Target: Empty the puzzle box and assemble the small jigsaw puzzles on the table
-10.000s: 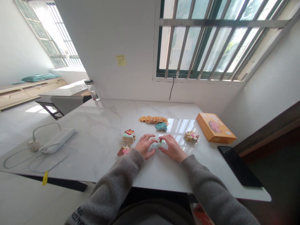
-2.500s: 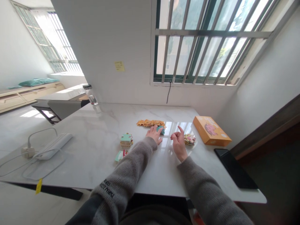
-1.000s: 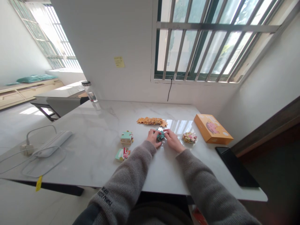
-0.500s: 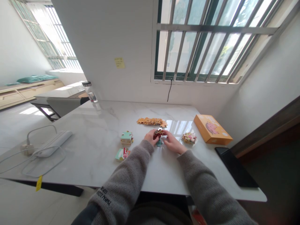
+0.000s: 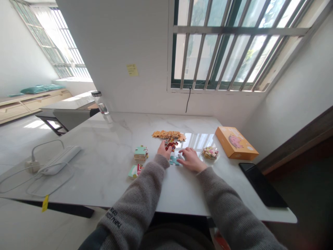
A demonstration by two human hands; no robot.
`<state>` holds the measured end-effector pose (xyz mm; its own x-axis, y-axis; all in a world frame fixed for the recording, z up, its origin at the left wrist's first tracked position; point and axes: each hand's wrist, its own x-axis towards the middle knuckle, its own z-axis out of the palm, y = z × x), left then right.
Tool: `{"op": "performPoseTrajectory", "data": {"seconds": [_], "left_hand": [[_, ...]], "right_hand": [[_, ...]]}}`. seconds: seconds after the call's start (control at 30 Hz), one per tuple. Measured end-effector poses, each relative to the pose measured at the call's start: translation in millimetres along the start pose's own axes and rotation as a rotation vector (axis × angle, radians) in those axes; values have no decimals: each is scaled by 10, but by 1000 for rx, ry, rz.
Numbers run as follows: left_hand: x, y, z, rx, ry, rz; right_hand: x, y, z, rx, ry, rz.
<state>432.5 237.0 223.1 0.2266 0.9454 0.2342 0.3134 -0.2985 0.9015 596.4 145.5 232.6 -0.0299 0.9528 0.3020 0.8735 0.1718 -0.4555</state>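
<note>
At center frame, the left hand pinches red puzzle pieces. The right hand, fingers parted, sits just right of teal pieces.

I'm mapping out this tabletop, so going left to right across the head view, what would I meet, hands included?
White bar, bottle, farther left puzzle stack, left hand, right hand, loose puzzle pile, orange box, flat black object.
</note>
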Motion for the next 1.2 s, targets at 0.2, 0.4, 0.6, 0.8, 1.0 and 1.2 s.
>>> {"op": "performPoseTrajectory", "data": {"seconds": [0.2, 0.4, 0.6, 0.8, 1.0, 1.2], "left_hand": [[28, -59, -13, 64, -66, -28], [59, -123, -71, 63, -189, -48], [-75, -36, -97, 269, -405, 41], [-327, 135, -92, 634, -365, 108], [-423, 162, -110, 751, -364, 166], [-435, 150, -88, 813, -364, 157]], "right_hand": [[-92, -148, -18, 2, -146, 19], [-99, -82, -182, 394, -72, 33], [-123, -43, -207, 279, 250, -77], [-247, -90, -101, 178, 126, -240], [-273, -92, -51, 201, 89, -216], [-275, -99, 0, 106, 17, -170]]}}
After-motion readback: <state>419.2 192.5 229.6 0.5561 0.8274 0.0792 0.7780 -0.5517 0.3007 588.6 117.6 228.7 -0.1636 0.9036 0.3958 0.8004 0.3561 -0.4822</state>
